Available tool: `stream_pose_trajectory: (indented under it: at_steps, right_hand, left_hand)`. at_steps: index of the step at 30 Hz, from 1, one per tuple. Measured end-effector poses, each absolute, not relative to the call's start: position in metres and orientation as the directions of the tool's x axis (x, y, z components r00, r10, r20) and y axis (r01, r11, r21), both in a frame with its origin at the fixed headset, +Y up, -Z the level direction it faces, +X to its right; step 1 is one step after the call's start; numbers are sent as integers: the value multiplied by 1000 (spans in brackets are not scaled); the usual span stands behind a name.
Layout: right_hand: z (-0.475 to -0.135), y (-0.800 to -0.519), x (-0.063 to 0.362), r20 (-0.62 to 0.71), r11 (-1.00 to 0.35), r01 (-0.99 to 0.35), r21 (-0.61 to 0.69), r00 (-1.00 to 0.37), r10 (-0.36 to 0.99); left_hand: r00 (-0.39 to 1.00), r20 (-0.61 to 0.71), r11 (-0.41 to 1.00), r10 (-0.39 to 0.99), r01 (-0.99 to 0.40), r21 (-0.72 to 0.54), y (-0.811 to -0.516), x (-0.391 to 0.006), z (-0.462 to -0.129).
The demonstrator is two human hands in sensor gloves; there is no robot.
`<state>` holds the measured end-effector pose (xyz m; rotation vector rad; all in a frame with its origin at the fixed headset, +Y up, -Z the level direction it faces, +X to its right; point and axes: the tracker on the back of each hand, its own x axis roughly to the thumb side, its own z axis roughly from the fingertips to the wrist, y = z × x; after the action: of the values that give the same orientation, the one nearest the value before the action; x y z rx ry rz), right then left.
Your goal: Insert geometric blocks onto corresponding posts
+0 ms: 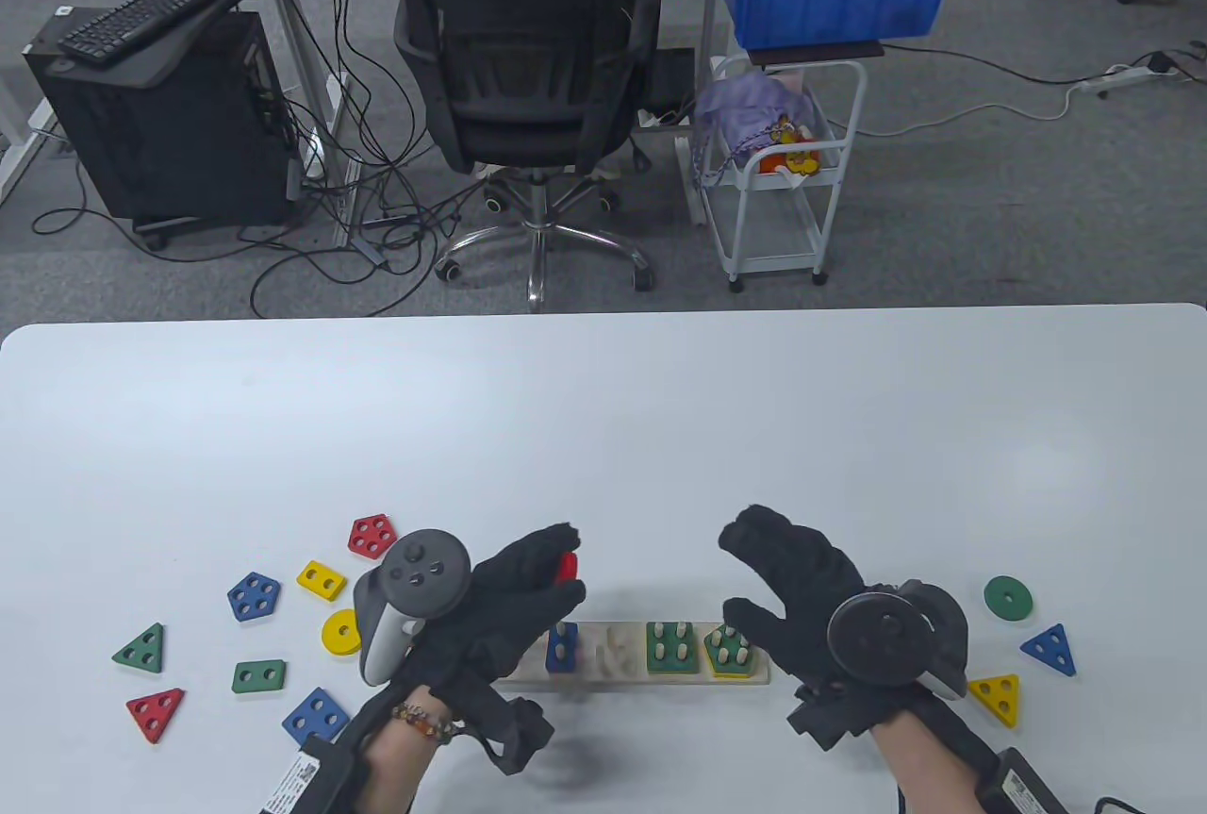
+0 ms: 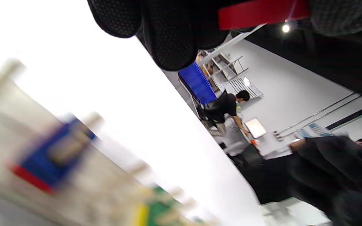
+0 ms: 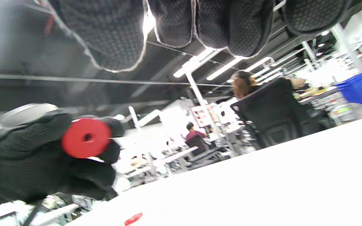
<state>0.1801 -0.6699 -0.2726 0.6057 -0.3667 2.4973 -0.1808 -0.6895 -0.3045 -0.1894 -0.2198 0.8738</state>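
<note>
My left hand (image 1: 564,580) pinches a red round disc (image 1: 566,566) between thumb and fingers, held above the left end of the wooden post board (image 1: 618,654). The disc also shows in the left wrist view (image 2: 262,14) and in the right wrist view (image 3: 86,138). The board carries a blue block (image 1: 561,647), a green square block (image 1: 671,646) and a green pentagon block (image 1: 731,649); the posts between the blue and green blocks are bare. My right hand (image 1: 740,569) is open and empty above the board's right end.
Loose blocks lie to the left: red pentagon (image 1: 371,535), yellow ring (image 1: 341,632), blue pentagon (image 1: 254,596), green triangle (image 1: 141,649), red triangle (image 1: 157,713). To the right lie a green ring (image 1: 1008,598), blue triangle (image 1: 1049,649) and yellow triangle (image 1: 996,697).
</note>
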Motion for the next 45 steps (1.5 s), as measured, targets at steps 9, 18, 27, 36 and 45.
stream_pose_trajectory:
  at_steps: [9,18,27,36,45]
  right_hand:
    - [-281,-703,220,245,-960,-279,-10,-932,268]
    - [-283,-708,223,195,-979,-205,16,-959,205]
    - [-282,-709,221,194,-981,-192,44,-961,196]
    - [-282,-708,222,182,-978,-199,61,-961,207]
    - [-286,-704,239,111,-965,-255,63,-959,260]
  left_hand:
    - [942,198,961,272,-255,-104,-709,-201,-297]
    - [964,249,991,97,-70,-116,-730,-188,-295]
    - [964,251,987,87,-49,-153,-738,-186,-296]
    - [975,182,974,128,-89,-210,-732,-199,-299]
    - [994,-45,992,104,-107,-64,-714,-248,-307]
